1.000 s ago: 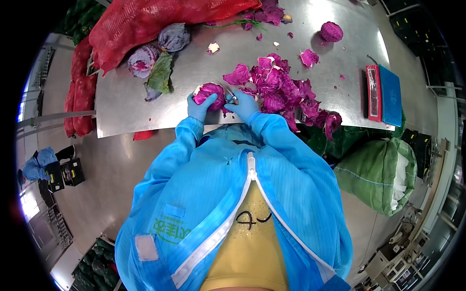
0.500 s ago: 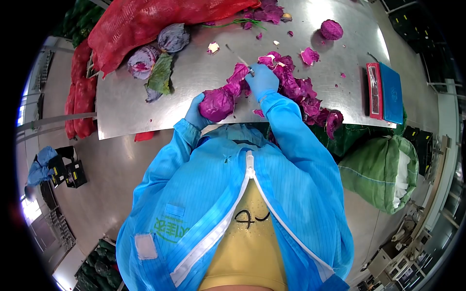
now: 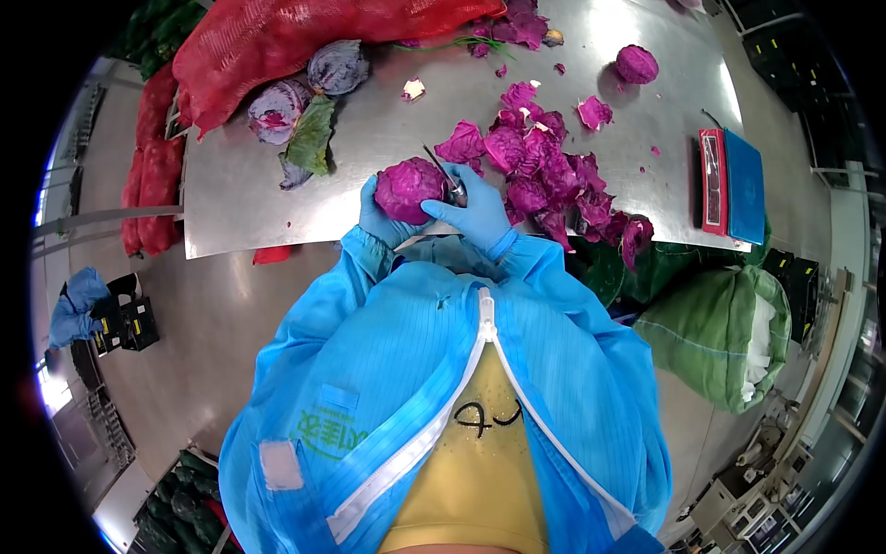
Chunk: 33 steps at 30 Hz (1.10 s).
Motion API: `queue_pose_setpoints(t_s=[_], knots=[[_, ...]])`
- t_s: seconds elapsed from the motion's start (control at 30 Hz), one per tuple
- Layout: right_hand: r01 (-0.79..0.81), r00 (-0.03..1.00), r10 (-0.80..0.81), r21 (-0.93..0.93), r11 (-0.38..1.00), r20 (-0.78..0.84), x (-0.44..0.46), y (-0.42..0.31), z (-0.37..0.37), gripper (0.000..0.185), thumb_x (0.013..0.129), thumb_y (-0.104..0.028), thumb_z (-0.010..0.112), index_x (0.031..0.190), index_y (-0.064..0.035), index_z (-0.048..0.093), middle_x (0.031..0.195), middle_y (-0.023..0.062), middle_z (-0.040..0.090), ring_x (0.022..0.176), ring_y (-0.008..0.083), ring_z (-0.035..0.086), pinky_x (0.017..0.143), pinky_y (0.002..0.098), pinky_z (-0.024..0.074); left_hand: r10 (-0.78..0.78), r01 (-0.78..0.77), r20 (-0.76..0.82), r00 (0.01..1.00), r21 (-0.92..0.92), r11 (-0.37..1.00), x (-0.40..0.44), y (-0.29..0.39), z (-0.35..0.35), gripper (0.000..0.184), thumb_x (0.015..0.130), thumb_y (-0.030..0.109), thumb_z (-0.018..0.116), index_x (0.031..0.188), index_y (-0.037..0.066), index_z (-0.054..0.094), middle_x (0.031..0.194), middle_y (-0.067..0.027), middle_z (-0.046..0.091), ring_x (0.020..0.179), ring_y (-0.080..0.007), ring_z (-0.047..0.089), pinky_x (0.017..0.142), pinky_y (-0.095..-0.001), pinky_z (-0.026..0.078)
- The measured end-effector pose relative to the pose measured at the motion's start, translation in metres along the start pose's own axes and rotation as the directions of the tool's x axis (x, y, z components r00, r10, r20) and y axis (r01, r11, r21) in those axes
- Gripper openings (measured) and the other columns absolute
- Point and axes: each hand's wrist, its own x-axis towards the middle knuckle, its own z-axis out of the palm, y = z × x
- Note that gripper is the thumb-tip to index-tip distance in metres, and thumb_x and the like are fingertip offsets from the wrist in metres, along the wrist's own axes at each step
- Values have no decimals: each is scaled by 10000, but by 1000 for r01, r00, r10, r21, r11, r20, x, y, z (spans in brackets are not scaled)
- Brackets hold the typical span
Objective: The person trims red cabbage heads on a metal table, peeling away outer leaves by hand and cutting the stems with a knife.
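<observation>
One purple cabbage (image 3: 407, 189), at the table's (image 3: 221, 203) near side, grasped by the left hand (image 3: 380, 220); one knife (image 3: 457, 193), gripped in the right hand (image 3: 482, 212). Also on table: three further heads (image 3: 637, 65), one leaf heap (image 3: 540, 164). Jacket (image 3: 300, 392): green lettering (image 3: 334, 436), not clearly legible.

No wording can be read for certain: the green characters (image 3: 334, 432) on the blue jacket (image 3: 591, 397), left of bottom centre, the partly covered black lettering (image 3: 473, 418) on the yellow shirt (image 3: 466, 494), bottom centre, and the small yellow labels (image 3: 758, 44) on black crates (image 3: 784, 54), upper right, stay unclear.
</observation>
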Motion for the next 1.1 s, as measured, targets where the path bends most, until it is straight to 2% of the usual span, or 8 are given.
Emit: queue_pose_setpoints(t_s=[0.23,0.4,0.47,0.63,0.83,0.97,1.07,1.1], knots=[[66,997,-66,-6,998,33,-3,15,-11,538,699,-284,738,1140,-22,572,1050,169,624,938,270,621,826,341,482,-8,14,-56,998,99,995,0,0,-1,842,734,612,550,1385,136,309,1387,-159,373,1260,-366,388,1003,-588,340],[-62,948,30,-92,994,-316,18,60,-17,246,683,-163,662,894,-44,620,780,155,624,708,288,630,645,376,483,52,-17,-179,983,191,981,-3,-6,0,868,715,664,531,1389,160,318,1382,-177,373,1215,-400,417,959,-601,375],[-133,918,38,-216,967,-394,24,66,-26,260,703,-167,664,933,-52,627,781,139,630,700,267,627,649,362,484,-191,189,-7,982,-112,976,-6,-4,-15,930,692,709,541,1378,119,328,1336,-216,403,1103,-429,480,911,-564,433],[-105,873,120,58,993,-473,24,79,-21,350,767,-237,681,1079,-93,615,848,95,651,670,203,607,634,333,484,-320,411,369,873,-203,889,3,-11,-29,1079,631,843,445,1390,87,315,1338,-271,391,1159,-498,433,908,-603,417],[-387,921,279,541,747,274,-2,19,-10,494,829,-279,682,1228,-40,519,769,-17,564,629,60,525,574,224,467,-212,213,53,976,-15,977,0,-11,-9,1037,632,816,488,1331,58,377,1238,-234,478,973,-405,531,789,-484,488],[-192,978,112,563,804,173,-6,25,-1,476,846,-184,655,1267,-31,494,926,29,596,722,101,577,659,234,495,-147,148,45,988,-32,988,9,-15,-6,950,684,789,464,1345,112,375,1185,-218,500,935,-363,538,710,-446,509],[-197,976,93,629,752,195,-4,17,-8,433,822,-151,678,1208,-9,544,938,49,628,791,114,603,709,271,516,-390,445,339,856,-100,890,13,-17,-19,953,687,847,328,1315,135,419,1148,-250,542,855,-363,576,648,-436,510],[22,995,-62,448,894,75,0,21,-11,402,803,-139,686,1172,-26,573,927,61,640,776,128,614,689,284,519,-419,483,334,845,-137,865,12,-20,-23,941,695,836,345,1310,128,424,1100,-255,557,828,-347,577,637,-416,511]])
